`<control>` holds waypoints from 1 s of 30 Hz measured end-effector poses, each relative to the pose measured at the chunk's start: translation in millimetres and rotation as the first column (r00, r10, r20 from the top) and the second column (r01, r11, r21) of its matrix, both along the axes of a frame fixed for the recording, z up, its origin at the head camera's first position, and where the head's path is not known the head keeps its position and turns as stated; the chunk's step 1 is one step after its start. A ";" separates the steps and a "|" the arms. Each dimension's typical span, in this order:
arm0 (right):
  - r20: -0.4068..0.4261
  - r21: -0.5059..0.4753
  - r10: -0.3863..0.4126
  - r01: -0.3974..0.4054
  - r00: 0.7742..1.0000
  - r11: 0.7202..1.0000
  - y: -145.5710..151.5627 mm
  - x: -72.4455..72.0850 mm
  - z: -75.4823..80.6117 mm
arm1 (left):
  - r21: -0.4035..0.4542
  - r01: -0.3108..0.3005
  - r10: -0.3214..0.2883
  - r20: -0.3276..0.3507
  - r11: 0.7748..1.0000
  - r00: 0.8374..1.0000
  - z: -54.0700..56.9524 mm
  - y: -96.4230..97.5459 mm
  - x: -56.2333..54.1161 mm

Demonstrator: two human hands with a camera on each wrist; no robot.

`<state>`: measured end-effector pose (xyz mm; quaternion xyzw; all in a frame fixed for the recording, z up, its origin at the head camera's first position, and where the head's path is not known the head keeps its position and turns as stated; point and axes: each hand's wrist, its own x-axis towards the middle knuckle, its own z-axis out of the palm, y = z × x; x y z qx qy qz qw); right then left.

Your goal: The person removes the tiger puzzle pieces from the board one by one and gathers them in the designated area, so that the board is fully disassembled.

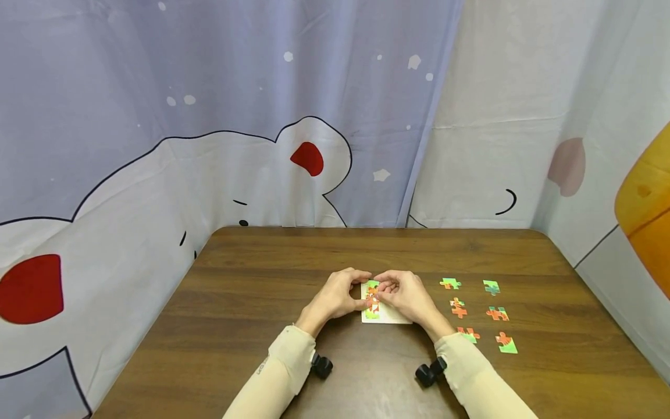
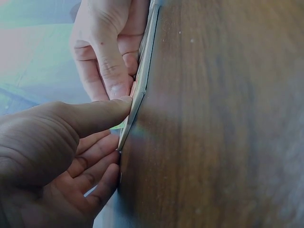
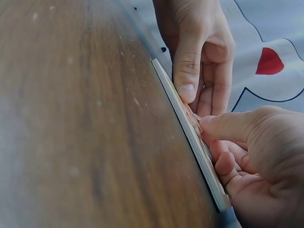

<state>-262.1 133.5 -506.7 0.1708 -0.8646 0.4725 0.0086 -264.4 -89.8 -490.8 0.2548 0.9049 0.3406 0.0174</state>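
Note:
A pale puzzle board (image 1: 392, 317) lies flat on the table, with green and orange jigsaw pieces (image 1: 372, 312) along its left part. My left hand (image 1: 335, 295) holds the board's left side, the thumb on its near-left edge and the fingers at the far corner. Over the board, my right hand (image 1: 408, 298) pinches an orange puzzle piece (image 3: 194, 118) between thumb and curled fingers, down against the other pieces. Most of that piece is hidden by the fingers. In the left wrist view the board's edge (image 2: 138, 102) shows thin, both thumbs close together.
Several loose puzzle pieces lie to the right in two columns, among them a green corner piece (image 1: 508, 347) and a green-and-orange one (image 1: 450, 283). The brown wooden table (image 1: 235, 349) reaches back to a patterned curtain (image 1: 235, 174).

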 end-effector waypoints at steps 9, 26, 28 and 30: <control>0.025 -0.055 0.035 -0.033 0.999 0.998 4.3 -2.8 -2.1 | 0.002 0.004 -0.004 -0.006 1.000 1.000 -1.0 0.6 -1.1; 0.054 -0.177 0.201 -0.189 0.978 0.966 33.2 -8.3 14.0 | 0.018 0.016 -0.016 0.022 1.000 1.000 1.3 -2.3 0.2; 0.052 -0.190 0.207 -0.194 0.977 0.962 38.8 -9.0 18.4 | 0.019 0.019 -0.020 0.017 1.000 1.000 0.4 -2.9 -0.9; 0.050 -0.208 0.208 -0.194 0.977 0.959 44.8 -9.3 23.5 | 0.022 0.029 -0.029 0.007 0.999 1.000 0.8 -3.4 -1.1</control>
